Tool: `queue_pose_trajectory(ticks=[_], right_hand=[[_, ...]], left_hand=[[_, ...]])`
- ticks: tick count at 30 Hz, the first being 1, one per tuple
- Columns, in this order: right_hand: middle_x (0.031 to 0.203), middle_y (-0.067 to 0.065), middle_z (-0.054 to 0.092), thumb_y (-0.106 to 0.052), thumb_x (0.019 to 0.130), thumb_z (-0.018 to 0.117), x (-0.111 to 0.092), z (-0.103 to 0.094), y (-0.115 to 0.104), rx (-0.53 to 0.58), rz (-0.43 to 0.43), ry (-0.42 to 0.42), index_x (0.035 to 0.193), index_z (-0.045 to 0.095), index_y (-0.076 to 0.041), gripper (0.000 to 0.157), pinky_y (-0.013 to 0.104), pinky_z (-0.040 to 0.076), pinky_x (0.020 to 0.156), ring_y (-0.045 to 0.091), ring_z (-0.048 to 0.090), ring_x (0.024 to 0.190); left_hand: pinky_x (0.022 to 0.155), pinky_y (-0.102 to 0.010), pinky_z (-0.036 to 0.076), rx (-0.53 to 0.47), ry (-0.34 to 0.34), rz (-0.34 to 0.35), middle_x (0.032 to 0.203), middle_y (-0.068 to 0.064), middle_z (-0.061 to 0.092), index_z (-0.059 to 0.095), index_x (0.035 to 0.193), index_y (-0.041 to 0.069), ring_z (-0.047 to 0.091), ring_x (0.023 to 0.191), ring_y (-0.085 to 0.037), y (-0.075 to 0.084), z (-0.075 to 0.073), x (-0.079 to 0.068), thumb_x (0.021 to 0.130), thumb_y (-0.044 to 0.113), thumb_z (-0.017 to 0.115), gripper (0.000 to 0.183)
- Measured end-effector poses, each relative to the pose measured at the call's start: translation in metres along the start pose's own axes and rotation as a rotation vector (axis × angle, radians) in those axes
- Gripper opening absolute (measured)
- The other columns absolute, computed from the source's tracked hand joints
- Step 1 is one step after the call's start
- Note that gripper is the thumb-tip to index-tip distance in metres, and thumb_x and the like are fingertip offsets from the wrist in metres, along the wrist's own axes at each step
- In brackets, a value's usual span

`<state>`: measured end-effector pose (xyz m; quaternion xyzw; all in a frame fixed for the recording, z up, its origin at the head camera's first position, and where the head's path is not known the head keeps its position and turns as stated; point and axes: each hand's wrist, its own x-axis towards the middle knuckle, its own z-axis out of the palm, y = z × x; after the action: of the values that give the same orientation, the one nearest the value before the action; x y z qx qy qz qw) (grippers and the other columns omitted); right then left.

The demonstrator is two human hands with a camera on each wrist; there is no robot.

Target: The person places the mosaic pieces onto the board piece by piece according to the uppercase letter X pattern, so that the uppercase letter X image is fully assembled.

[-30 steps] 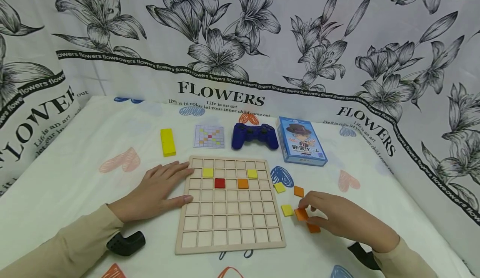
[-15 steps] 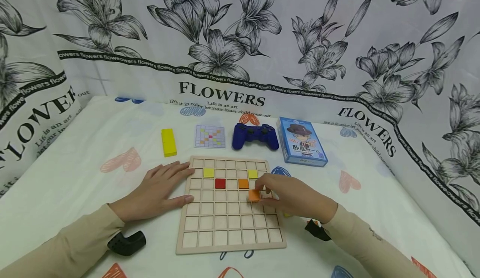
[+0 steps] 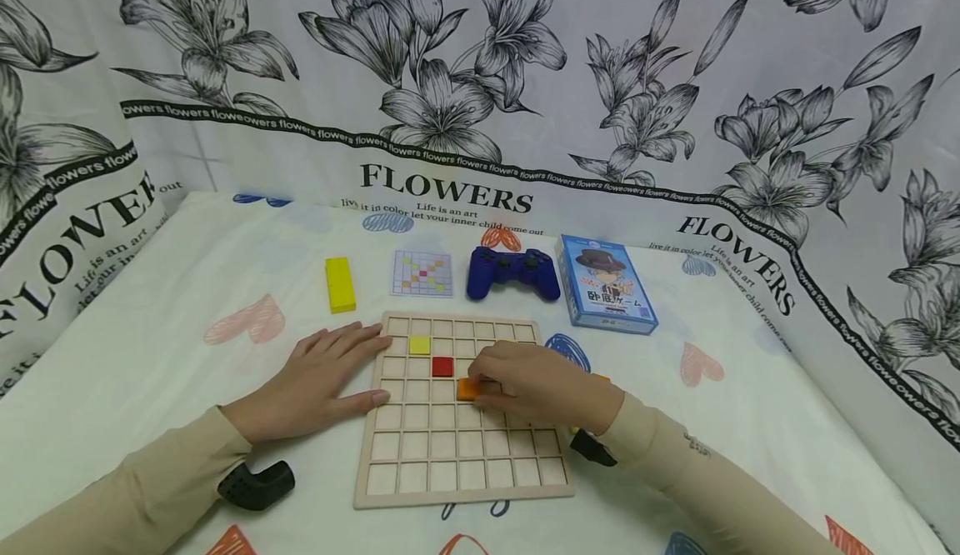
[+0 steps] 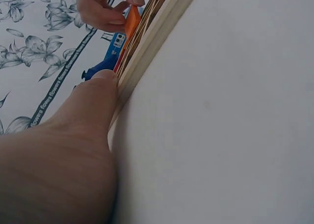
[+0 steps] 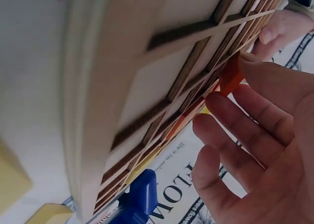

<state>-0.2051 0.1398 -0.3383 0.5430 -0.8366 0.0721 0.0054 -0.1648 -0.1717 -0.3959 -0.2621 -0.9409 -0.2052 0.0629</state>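
Right hand: I see my right hand (image 3: 536,384) over the middle of the wooden grid board (image 3: 461,492), fingertips pinching an orange tile (image 3: 468,389); the other fingers stay loosely extended in the right wrist view (image 5: 245,136).
Orange tile: it sits at a cell in the fourth row, just below and right of the red tile (image 3: 442,366); I cannot tell whether it lies flat in the cell or is tilted, though the left wrist view (image 4: 131,19) shows it edge-up between fingertips.
Left hand: my left hand (image 3: 315,384) lies flat with straight fingers on the cloth, its fingertips and thumb touching the board's left edge, holding nothing.
Hidden by the right hand: several cells on the board's right half, and most of the loose tiles to the right of the board; only slivers of orange and yellow show past the wrist.
Board contents in view: a yellow tile (image 3: 419,345) in the second row, the red tile just below and right of it.
Behind the board: a yellow block (image 3: 340,284), a pattern card (image 3: 422,273) whose coloured squares are too small for me to read, a blue game controller (image 3: 513,273), a blue card box (image 3: 606,294).
Cut off: both wrist views show the board only as a steep, close edge.
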Motion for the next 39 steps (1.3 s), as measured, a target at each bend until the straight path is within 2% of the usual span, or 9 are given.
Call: queue_pose_trajectory(ticks=[6, 11, 17, 28, 33, 36, 39], right_hand=[[0.104, -0.01, 0.061, -0.029, 0.094, 0.063, 0.002, -0.001, -0.002, -0.017, 0.023, -0.038, 0.107, 0.06, -0.02, 0.016, 0.019, 0.047, 0.082, 0.005, 0.054, 0.091], [0.103, -0.008, 0.06, -0.029, 0.095, 0.061, 0.004, -0.001, -0.001, -0.035, 0.005, -0.065, 0.107, 0.061, -0.019, 0.015, 0.018, 0.047, 0.083, 0.005, 0.054, 0.091], [0.102, -0.007, 0.059, -0.026, 0.096, 0.06, 0.005, 0.0, -0.001, -0.052, -0.026, -0.061, 0.104, 0.061, -0.018, 0.012, 0.018, 0.047, 0.082, 0.006, 0.053, 0.09], [0.103, -0.005, 0.059, -0.024, 0.095, 0.061, 0.002, -0.004, -0.001, -0.085, -0.012, -0.037, 0.105, 0.062, -0.017, 0.012, 0.02, 0.049, 0.081, 0.007, 0.055, 0.091], [0.107, -0.007, 0.059, -0.024, 0.094, 0.063, -0.019, -0.022, 0.006, -0.089, 0.091, 0.001, 0.108, 0.063, -0.018, 0.016, 0.022, 0.05, 0.078, 0.006, 0.056, 0.09], [0.105, -0.01, 0.059, -0.024, 0.093, 0.064, -0.043, -0.031, 0.015, -0.089, 0.167, 0.035, 0.108, 0.063, -0.019, 0.016, 0.022, 0.051, 0.076, 0.005, 0.058, 0.088], [0.103, -0.013, 0.06, -0.023, 0.091, 0.066, -0.07, -0.037, 0.024, -0.083, 0.282, 0.04, 0.108, 0.064, -0.021, 0.017, 0.022, 0.052, 0.074, 0.003, 0.058, 0.086]], left_hand=[[0.106, -0.057, 0.019, 0.004, 0.007, 0.007, 0.152, -0.008, 0.035, 0.04, 0.146, 0.017, 0.03, 0.139, -0.034, -0.001, 0.001, 0.0, 0.09, 0.061, 0.053, 0.072], [0.106, -0.057, 0.018, -0.001, 0.0, 0.003, 0.152, -0.008, 0.034, 0.04, 0.146, 0.017, 0.029, 0.139, -0.034, -0.002, 0.001, 0.0, 0.089, 0.06, 0.053, 0.072], [0.106, -0.057, 0.019, -0.002, 0.0, 0.003, 0.152, -0.007, 0.035, 0.04, 0.145, 0.017, 0.029, 0.139, -0.034, -0.001, 0.0, 0.001, 0.09, 0.059, 0.054, 0.071], [0.105, -0.058, 0.02, -0.004, -0.009, -0.001, 0.151, -0.008, 0.036, 0.04, 0.146, 0.017, 0.029, 0.139, -0.034, 0.001, 0.001, 0.001, 0.09, 0.059, 0.052, 0.07], [0.106, -0.058, 0.018, -0.01, -0.02, -0.01, 0.152, -0.007, 0.035, 0.039, 0.146, 0.018, 0.028, 0.14, -0.034, 0.0, 0.002, 0.002, 0.09, 0.061, 0.051, 0.073], [0.107, -0.058, 0.018, -0.004, -0.021, -0.015, 0.153, -0.007, 0.034, 0.039, 0.146, 0.018, 0.027, 0.14, -0.034, 0.0, 0.002, 0.001, 0.09, 0.062, 0.051, 0.073], [0.107, -0.057, 0.018, 0.001, -0.013, -0.013, 0.153, -0.007, 0.034, 0.039, 0.146, 0.017, 0.027, 0.14, -0.034, 0.001, 0.001, 0.001, 0.09, 0.061, 0.052, 0.072]])
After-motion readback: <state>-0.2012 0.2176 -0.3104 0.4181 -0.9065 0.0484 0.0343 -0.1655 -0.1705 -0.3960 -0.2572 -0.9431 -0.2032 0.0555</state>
